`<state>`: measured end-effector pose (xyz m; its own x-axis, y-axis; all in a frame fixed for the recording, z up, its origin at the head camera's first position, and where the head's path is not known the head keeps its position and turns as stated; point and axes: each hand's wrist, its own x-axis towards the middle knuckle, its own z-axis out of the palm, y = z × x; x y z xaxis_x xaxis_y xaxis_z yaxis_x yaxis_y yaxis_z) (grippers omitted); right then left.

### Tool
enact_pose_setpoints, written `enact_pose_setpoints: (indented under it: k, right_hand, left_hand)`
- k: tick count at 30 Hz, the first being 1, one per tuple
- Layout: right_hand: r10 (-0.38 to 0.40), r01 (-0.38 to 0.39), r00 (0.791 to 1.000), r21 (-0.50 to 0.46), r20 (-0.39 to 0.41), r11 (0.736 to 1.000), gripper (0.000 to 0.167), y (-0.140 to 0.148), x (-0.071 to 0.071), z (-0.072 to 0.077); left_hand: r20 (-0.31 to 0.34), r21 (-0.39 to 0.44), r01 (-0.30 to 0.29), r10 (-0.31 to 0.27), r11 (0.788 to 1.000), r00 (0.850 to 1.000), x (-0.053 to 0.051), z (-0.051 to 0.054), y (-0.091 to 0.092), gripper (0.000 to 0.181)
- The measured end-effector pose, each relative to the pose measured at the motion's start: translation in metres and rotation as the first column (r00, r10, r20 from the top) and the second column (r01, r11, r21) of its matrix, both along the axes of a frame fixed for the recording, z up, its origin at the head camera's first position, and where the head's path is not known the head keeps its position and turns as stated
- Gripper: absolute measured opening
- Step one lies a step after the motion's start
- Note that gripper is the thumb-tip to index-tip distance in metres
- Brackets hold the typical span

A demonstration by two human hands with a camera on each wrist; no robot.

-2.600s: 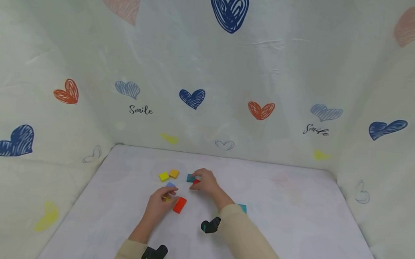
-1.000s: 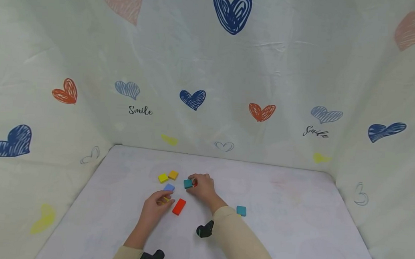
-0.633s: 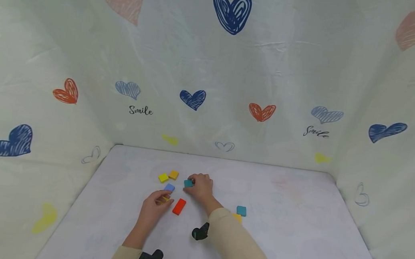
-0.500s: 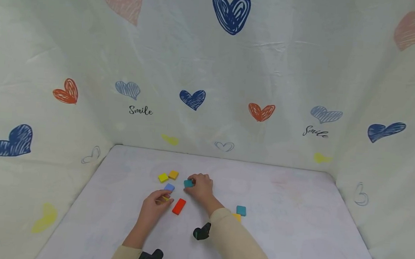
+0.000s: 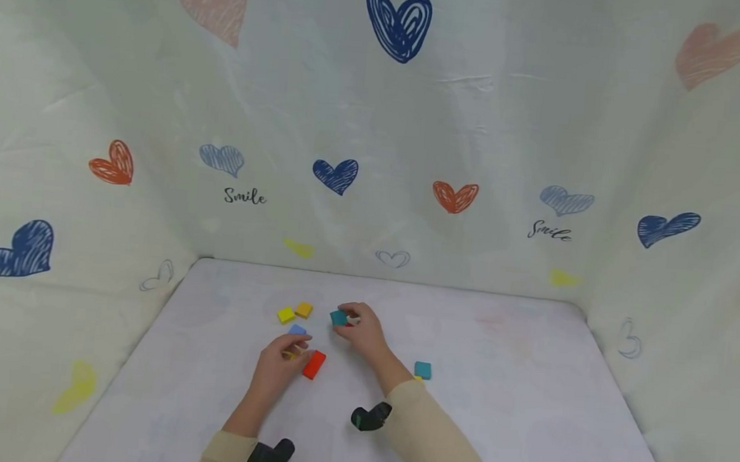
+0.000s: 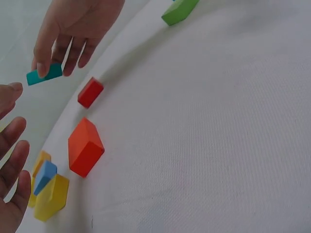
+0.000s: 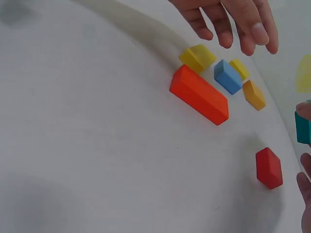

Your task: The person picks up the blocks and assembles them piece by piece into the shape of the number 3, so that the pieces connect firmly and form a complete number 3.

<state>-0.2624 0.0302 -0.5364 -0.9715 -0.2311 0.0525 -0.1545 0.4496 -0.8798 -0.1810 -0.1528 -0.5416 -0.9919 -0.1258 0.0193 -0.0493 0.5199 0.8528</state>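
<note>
Teal block [image 5: 338, 318] pinched in the right hand [image 5: 364, 331], thumb against one side, seemingly raised above the small red block [image 7: 268, 168]: an end grip, probably to leave the far end clear! The left hand [image 5: 278, 364] hovers near the yellow block [image 6: 51, 198], fingers loosely parted, holding nothing. In the left wrist view, teal's long axis runs nearly level, free end pointing towards the left hand.

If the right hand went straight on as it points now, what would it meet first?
In the head view, probably the amber block; but the right hand and its teal block look raised, so might pass over.
</note>
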Motion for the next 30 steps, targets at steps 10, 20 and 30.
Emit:
enact_pose_setpoints:
  k: [10, 20, 30]
  right_hand:
    - [0.015, -0.007, 0.999, -0.176, 0.043, 0.984, 0.041, 0.030, 0.025, 0.000]
    - [-0.027, 0.043, 0.997, -0.214, 0.079, 0.976, 0.041, 0.065, 0.046, 0.006]
    - [-0.005, 0.024, 0.996, -0.220, 0.087, 0.975, 0.036, 0.100, 0.061, 0.015]
  left_hand:
    - [-0.026, 0.035, 0.065, -0.064, 0.997, 0.998, 0.001, 0.007, 0.019, 0.028]
    - [-0.066, 0.041, 0.134, -0.132, 0.990, 0.989, -0.001, 0.006, 0.042, 0.028]
    - [-0.082, 0.065, 0.219, -0.214, 0.974, 0.973, -0.001, 0.001, 0.069, 0.029]
